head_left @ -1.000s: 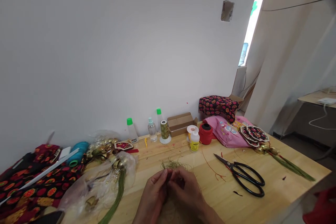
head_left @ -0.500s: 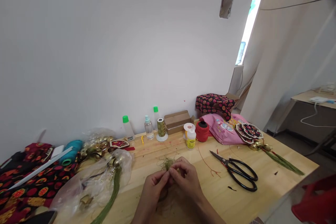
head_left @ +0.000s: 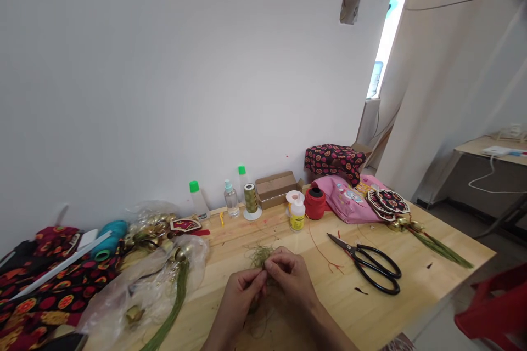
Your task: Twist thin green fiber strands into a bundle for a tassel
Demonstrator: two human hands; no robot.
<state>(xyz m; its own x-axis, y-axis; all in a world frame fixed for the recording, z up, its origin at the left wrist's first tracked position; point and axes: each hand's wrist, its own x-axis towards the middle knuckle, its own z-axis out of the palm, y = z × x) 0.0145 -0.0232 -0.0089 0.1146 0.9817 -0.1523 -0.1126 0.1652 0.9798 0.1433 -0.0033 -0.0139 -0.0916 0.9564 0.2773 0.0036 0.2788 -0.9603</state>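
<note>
Both hands meet at the front middle of the wooden table (head_left: 329,307), fingertips pinched together. Between them is a tangle of fine olive-green thread (head_left: 260,256), its loose ends fanning out beyond the fingers. My left hand (head_left: 244,290) is closed on the thread from the left. My right hand (head_left: 290,277) pinches it from the right, thumb against the fingers. A few thin strands hang below the hands over the table. The exact spot where the fingertips grip is partly hidden. Black-handled scissors (head_left: 370,260) lie to the right of my right hand, blades partly apart.
Behind the hands stand a glue bottle (head_left: 297,216), a red thread spool (head_left: 315,204), an olive thread cone (head_left: 250,199) and a cardboard box (head_left: 278,189). Plastic bags with golden bells (head_left: 181,254) and a green tassel (head_left: 175,307) lie left. Another tassel (head_left: 444,247) lies right.
The view has shifted slightly. Both hands stay pinched on the green thread, and more of its loose strands now show above and below the fingers.
</note>
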